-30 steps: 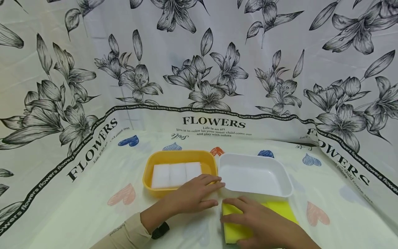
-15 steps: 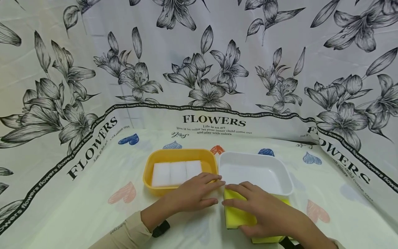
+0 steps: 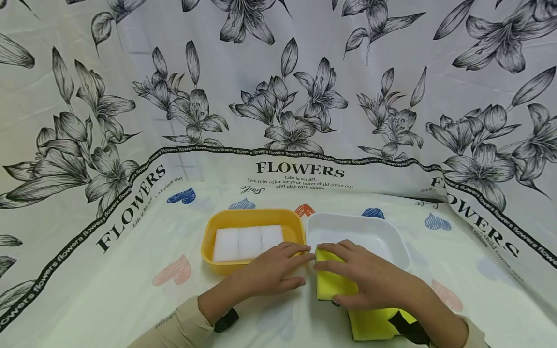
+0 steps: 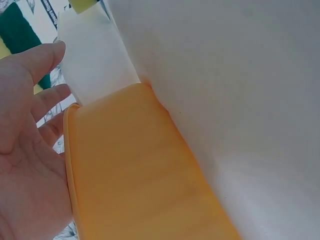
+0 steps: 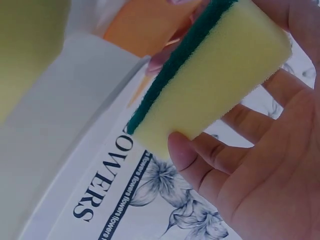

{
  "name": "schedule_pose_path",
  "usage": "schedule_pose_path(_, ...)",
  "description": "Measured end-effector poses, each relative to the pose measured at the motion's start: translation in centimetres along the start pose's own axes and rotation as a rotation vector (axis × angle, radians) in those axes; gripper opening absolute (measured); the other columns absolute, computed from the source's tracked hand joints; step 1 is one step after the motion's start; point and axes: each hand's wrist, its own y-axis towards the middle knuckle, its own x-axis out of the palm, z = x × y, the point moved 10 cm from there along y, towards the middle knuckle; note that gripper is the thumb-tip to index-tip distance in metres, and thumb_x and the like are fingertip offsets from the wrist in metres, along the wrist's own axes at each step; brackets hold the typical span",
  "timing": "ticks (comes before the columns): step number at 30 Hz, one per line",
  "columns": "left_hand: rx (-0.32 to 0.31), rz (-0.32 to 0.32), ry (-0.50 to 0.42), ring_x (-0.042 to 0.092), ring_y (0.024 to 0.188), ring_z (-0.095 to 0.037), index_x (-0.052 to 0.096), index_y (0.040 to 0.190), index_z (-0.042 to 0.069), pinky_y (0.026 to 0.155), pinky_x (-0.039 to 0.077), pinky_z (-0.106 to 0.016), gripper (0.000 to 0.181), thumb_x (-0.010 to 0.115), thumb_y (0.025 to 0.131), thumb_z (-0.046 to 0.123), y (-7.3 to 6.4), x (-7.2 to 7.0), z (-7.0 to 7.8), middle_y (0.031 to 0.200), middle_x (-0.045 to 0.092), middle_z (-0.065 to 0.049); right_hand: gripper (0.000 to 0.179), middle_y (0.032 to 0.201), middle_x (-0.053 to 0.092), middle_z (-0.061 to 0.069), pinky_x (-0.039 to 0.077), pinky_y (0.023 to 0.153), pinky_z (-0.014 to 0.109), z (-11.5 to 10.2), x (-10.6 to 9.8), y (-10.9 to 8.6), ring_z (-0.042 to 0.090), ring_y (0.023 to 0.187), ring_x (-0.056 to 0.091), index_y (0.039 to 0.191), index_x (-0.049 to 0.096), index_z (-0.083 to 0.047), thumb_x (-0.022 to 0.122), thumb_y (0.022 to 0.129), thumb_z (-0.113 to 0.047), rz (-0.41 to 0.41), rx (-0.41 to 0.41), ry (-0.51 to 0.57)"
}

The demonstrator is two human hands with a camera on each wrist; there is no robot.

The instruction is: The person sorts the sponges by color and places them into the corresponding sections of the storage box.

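Note:
My right hand [image 3: 378, 280] grips a sponge [image 3: 331, 285] with a yellow body and a green scouring layer, seen edge-on in the right wrist view [image 5: 215, 80]. It holds the sponge off the cloth, over the near left part of the white tray [image 3: 402, 244]. My left hand [image 3: 271, 273] rests at the near right corner of the yellow tray [image 3: 209, 244], fingers extended across its rim toward the white tray. In the left wrist view its thumb and fingers [image 4: 52, 97] are spread and hold nothing. Three white sponge blocks [image 3: 249, 242] lie side by side inside the yellow tray.
More yellow sponge [image 3: 372, 325] lies on the cloth under my right wrist, partly covered by a black wrist strap [image 3: 409, 328]. Both trays stand side by side on a heart-print cloth [image 3: 122, 299]. A flower-print curtain [image 3: 287, 111] rises behind.
My right hand has lifted the sponge and carried it forward from the cloth to the white tray, uncovering yellow sponge beneath. My left hand has stayed in place.

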Motion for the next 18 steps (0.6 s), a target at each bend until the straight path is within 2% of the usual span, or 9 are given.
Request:
schedule_pose_path(7, 0.002, 0.001, 0.009, 0.041, 0.137, -0.021, 0.045, 0.152, 0.020, 0.112, 0.038, -0.038, 0.057, 0.061, 0.100, 0.040, -0.1, 0.0, -0.1, 0.152, 0.045, -0.003, 0.057, 0.153, 0.042, -0.003, 0.051, 0.097, 0.043, 1.0, 0.3, 0.3, 0.017, 0.130, 0.045, 0.140, 0.055, -0.038, 0.076, 0.087, -0.039, -0.029, 0.034, 0.044)
schedule_pose_path(13, -0.001, 0.003, -0.010, 0.041, 0.137, -0.020, 0.046, 0.151, 0.021, 0.112, 0.037, -0.039, 0.057, 0.062, 0.100, 0.039, 0.0, 0.1, -0.2, 0.152, 0.046, -0.003, 0.056, 0.151, 0.046, 0.004, 0.052, 0.095, 0.046, 1.5, 0.3, 0.6, 0.022, 0.129, 0.047, 0.141, 0.056, -0.035, 0.075, 0.089, -0.037, -0.022, 0.019, 0.049)
schedule_pose_path(18, -0.002, 0.002, -0.006, 0.042, 0.137, -0.021, 0.046, 0.151, 0.022, 0.112, 0.037, -0.039, 0.057, 0.062, 0.099, 0.039, 0.0, 0.1, -0.2, 0.151, 0.046, -0.003, 0.057, 0.151, 0.046, 0.003, 0.052, 0.094, 0.048, 2.1, 0.4, 1.0, 0.024, 0.128, 0.048, 0.143, 0.055, -0.034, 0.075, 0.090, -0.035, -0.040, 0.039, 0.078)
